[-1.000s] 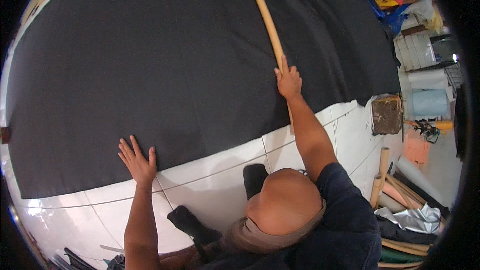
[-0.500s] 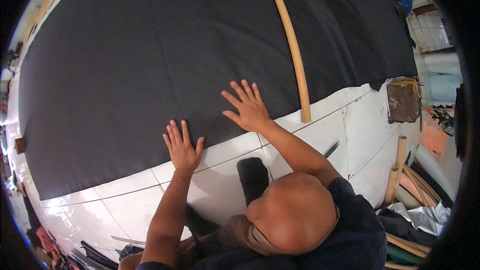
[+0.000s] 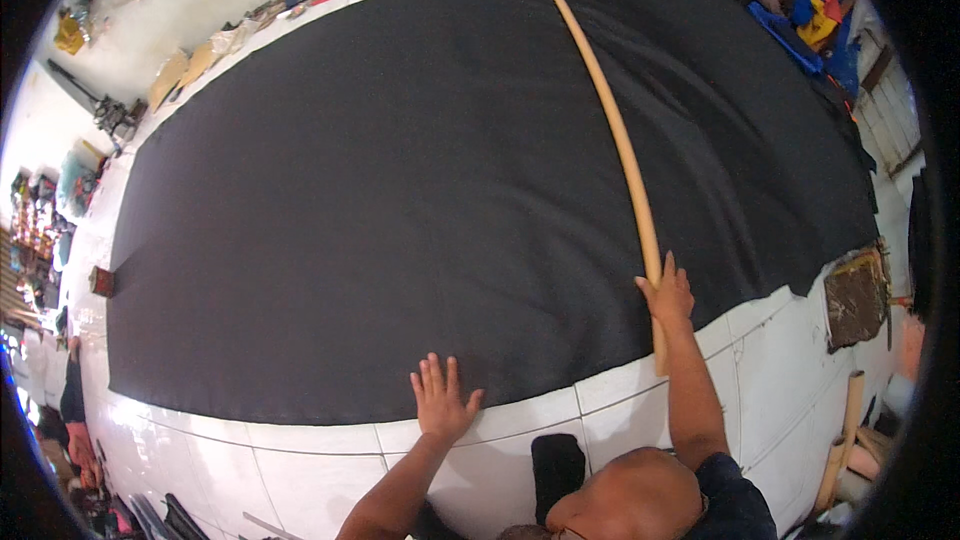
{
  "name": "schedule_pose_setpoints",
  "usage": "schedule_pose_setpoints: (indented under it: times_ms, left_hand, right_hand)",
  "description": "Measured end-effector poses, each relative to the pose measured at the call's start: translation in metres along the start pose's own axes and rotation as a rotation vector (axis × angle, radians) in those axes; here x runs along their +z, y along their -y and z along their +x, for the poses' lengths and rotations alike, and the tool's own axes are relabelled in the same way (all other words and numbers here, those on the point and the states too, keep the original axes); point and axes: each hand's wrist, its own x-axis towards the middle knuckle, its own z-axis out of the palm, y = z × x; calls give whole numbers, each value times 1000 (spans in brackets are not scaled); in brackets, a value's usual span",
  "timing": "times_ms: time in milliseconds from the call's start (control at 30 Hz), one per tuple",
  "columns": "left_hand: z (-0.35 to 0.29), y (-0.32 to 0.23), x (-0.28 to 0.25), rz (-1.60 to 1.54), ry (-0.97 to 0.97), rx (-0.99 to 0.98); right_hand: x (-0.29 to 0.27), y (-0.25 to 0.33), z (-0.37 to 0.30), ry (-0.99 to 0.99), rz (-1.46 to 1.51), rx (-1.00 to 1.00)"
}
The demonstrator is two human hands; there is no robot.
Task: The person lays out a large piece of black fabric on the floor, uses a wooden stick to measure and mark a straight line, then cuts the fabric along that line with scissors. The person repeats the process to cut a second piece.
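Note:
A wide sheet of black fabric point(image 3: 380, 180) lies spread over the white tiled floor. My left hand point(image 3: 443, 402) rests flat on its near edge, fingers stretched and thumb apart. A long tan cardboard tube point(image 3: 612, 105) lies across the fabric from far to near, its near end sticking out over the tiles. Close to that end, my right hand point(image 3: 670, 298) has hold of the tube, with the thumb on its left side and the fingers on its right. Right of the tube the fabric shows loose folds.
A brown block point(image 3: 855, 298) sits by the fabric's right corner, and a small reddish-brown block point(image 3: 102, 281) at its left edge. A dark-covered foot point(image 3: 558, 470) is on the near tiles. More tubes point(image 3: 852, 410) stand at the lower right. Coloured cloth point(image 3: 815, 15) is piled at the far right.
My right hand has left the fabric and moved right onto the tube. My left hand stays flat by the near edge. The view has shifted, showing more of the far side.

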Motion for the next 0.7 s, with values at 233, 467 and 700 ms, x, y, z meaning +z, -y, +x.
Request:
schedule_pose_setpoints:
  times_ms: [233, 467, 700]
  left_hand:
    - [1, -4, -8, 33, 15, 5]
    - [-7, -30, 9, 53, 91, 82]
    - [-16, -54, 4, 78, 151, 217]
  right_hand:
    - [12, 8, 8, -92, 256, -148]
    - [-8, 80, -39, 242, -20, -567]
    - [22, 108, -41, 256, -95, -734]
